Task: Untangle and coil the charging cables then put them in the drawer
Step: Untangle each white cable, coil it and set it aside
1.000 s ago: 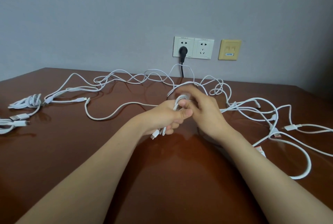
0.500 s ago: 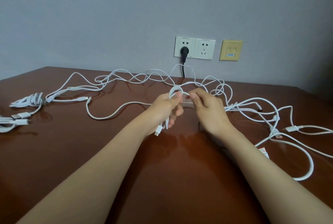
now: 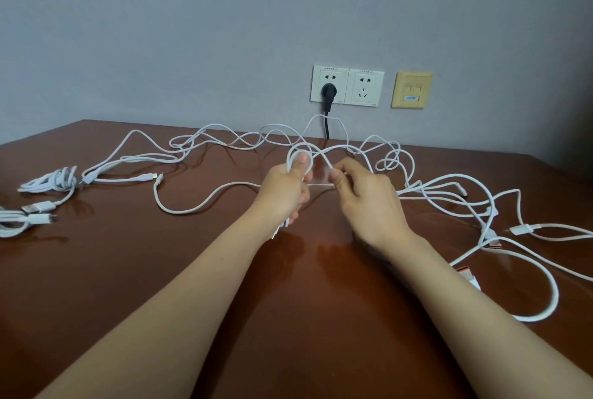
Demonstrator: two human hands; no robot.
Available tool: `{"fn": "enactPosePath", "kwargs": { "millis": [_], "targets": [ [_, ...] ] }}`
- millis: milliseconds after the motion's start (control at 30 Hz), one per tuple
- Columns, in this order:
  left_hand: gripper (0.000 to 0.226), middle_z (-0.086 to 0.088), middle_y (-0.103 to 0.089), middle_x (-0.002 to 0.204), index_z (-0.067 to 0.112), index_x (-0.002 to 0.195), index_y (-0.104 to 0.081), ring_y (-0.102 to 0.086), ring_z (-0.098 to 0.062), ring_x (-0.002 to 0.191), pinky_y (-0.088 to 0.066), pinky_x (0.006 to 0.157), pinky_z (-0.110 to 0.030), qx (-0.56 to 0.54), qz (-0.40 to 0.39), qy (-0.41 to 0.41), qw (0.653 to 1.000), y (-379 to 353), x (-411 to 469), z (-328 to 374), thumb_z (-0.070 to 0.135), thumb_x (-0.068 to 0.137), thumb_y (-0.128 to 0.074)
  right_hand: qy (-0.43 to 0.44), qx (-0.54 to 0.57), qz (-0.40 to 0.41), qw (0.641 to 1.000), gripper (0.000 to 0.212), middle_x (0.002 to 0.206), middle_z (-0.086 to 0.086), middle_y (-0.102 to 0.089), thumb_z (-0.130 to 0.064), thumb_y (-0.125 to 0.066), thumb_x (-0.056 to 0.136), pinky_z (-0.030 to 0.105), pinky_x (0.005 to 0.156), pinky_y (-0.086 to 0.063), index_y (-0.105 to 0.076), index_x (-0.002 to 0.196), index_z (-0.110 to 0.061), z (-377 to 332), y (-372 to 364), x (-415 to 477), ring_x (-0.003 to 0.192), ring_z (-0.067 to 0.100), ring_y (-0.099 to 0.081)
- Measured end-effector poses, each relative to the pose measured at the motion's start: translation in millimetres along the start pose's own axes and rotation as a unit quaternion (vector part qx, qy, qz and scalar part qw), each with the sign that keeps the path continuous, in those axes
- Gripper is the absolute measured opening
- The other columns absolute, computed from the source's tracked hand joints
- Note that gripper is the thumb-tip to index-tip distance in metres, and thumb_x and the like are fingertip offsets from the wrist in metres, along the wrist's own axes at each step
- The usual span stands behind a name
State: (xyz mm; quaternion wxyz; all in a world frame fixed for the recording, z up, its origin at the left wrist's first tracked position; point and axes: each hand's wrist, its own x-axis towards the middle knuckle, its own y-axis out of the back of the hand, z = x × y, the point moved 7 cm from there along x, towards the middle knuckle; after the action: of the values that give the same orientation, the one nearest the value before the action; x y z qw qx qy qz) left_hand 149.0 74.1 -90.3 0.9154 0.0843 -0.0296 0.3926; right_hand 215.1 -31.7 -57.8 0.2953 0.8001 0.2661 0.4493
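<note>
Table (image 3: 128, 286) of dark reddish wood fills the lower view, under a grey wall (image 3: 192, 29). Loose white charging cables (image 3: 455, 176) sprawl tangled across its far half and right side, and two coiled bundles (image 3: 51, 181) lie near the left edge. The left hand (image 3: 285, 196) has its grip curled round a small coil (image 3: 290, 159), thumb pressed on top. The right hand (image 3: 365, 203), just beside it, has its grip pinching the same cable between thumb and forefinger. A black plug (image 3: 329, 93) sits in a wall socket (image 3: 321, 77).

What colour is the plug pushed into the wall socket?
The plug is black, seen best in the head view.
</note>
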Motion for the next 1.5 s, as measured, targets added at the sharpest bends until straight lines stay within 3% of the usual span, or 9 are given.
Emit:
{"fn": "enactPosePath", "kwargs": {
  "millis": [167, 433, 700, 833, 967, 1133, 1267, 1400, 1500],
  "targets": [
    [0.041, 0.008, -0.036, 0.029, 0.018, 0.065, -0.046, -0.030, -0.008, 0.023, -0.024, 0.032, -0.012, 0.032, 0.015, -0.026, 0.999, -6.1, -2.5, 6.2, 0.039, 0.099, -0.036, -0.003, -0.012, -0.030, 0.999, 0.020, 0.087, 0.012, -0.065, -0.030, -0.040, 0.097, 0.037, 0.067, -0.040, -0.053, 0.090, -0.017, -5.0, -12.7, -1.7, 0.087, 0.038, -0.055],
    [0.029, 0.006, -0.040, 0.040, 0.021, 0.068, -0.051, -0.030, -0.005, 0.023, -0.026, 0.030, -0.012, 0.035, 0.054, -0.054, 0.996, -2.0, -5.2, 12.1, 0.029, 0.096, -0.047, -0.009, -0.024, -0.067, 0.997, 0.020, 0.082, 0.013, -0.062, -0.028, -0.041, 0.095, 0.033, 0.063, -0.032, -0.044, 0.076, -0.023, -7.6, -17.0, -3.1, 0.086, 0.039, -0.054],
    [0.027, -0.001, -0.040, 0.057, 0.019, 0.079, -0.053, -0.034, -0.005, 0.023, -0.031, 0.029, -0.015, 0.027, 0.130, -0.056, 0.990, 17.5, -0.3, 16.0, 0.026, 0.099, -0.037, 0.006, -0.054, -0.078, 0.995, 0.027, 0.093, 0.008, -0.065, -0.037, -0.035, 0.098, 0.033, 0.068, -0.031, -0.055, 0.091, -0.021, -8.8, -15.7, -3.6, 0.098, 0.035, -0.054],
    [0.031, -0.001, -0.041, 0.058, 0.019, 0.074, -0.049, -0.034, -0.005, 0.021, -0.032, 0.034, -0.017, -0.001, 0.190, -0.036, 0.981, 39.2, 1.4, 10.0, 0.026, 0.100, -0.033, -0.016, -0.050, -0.066, 0.996, 0.025, 0.067, -0.005, -0.050, -0.036, -0.038, 0.097, 0.031, 0.067, -0.028, -0.051, 0.080, -0.023, -3.3, -9.5, -2.0, 0.085, 0.029, -0.051],
    [0.034, -0.001, -0.042, 0.056, 0.021, 0.069, -0.045, -0.036, -0.008, 0.024, -0.030, 0.033, -0.014, -0.018, 0.204, -0.028, 0.978, 42.2, -0.6, 9.3, 0.025, 0.101, -0.032, -0.088, 0.113, -0.012, 0.990, 0.030, 0.047, -0.012, -0.049, -0.022, -0.049, 0.091, 0.027, 0.058, -0.030, -0.053, 0.061, -0.024, 7.1, -1.7, 3.3, 0.059, 0.009, -0.045],
    [0.033, 0.000, -0.043, 0.059, 0.020, 0.073, -0.045, -0.035, -0.011, 0.030, -0.028, 0.031, -0.011, -0.091, 0.184, -0.005, 0.979, 36.2, 0.1, 6.4, 0.027, 0.102, -0.030, -0.185, 0.375, -0.096, 0.903, 0.034, 0.049, -0.004, -0.043, -0.010, -0.043, 0.090, 0.023, 0.055, -0.028, -0.065, 0.064, -0.011, 9.1, -8.6, 3.3, 0.048, 0.009, -0.036],
    [0.032, 0.003, -0.039, 0.055, 0.019, 0.075, -0.044, -0.027, -0.006, 0.027, -0.026, 0.032, -0.009, -0.188, 0.189, 0.004, 0.964, 36.4, 0.0, 7.0, 0.028, 0.102, -0.030, -0.206, 0.271, -0.160, 0.927, 0.028, 0.059, 0.002, -0.054, 0.001, -0.046, 0.083, 0.021, 0.054, -0.032, -0.065, 0.069, -0.014, 9.3, -16.0, 0.5, 0.055, 0.013, -0.043],
    [0.032, 0.004, -0.036, 0.052, 0.019, 0.075, -0.045, -0.026, -0.005, 0.028, -0.026, 0.033, -0.010, -0.218, 0.176, -0.012, 0.960, 32.4, -2.3, 12.4, 0.028, 0.102, -0.030, -0.086, -0.025, -0.174, 0.981, 0.027, 0.083, -0.004, -0.062, -0.010, -0.042, 0.090, 0.026, 0.075, -0.035, -0.062, 0.094, -0.028, 11.7, -23.0, -4.7, 0.091, 0.021, -0.056],
    [0.032, 0.003, -0.035, 0.053, 0.018, 0.075, -0.045, -0.026, -0.004, 0.027, -0.025, 0.032, -0.010, -0.194, 0.154, -0.012, 0.969, 28.3, -2.6, 13.6, 0.027, 0.102, -0.030, -0.054, -0.074, -0.142, 0.986, 0.038, 0.103, 0.004, -0.063, -0.004, -0.042, 0.083, 0.027, 0.073, -0.032, -0.057, 0.112, -0.023, 6.2, -14.5, -4.9, 0.103, 0.029, -0.054]
  ]
}}
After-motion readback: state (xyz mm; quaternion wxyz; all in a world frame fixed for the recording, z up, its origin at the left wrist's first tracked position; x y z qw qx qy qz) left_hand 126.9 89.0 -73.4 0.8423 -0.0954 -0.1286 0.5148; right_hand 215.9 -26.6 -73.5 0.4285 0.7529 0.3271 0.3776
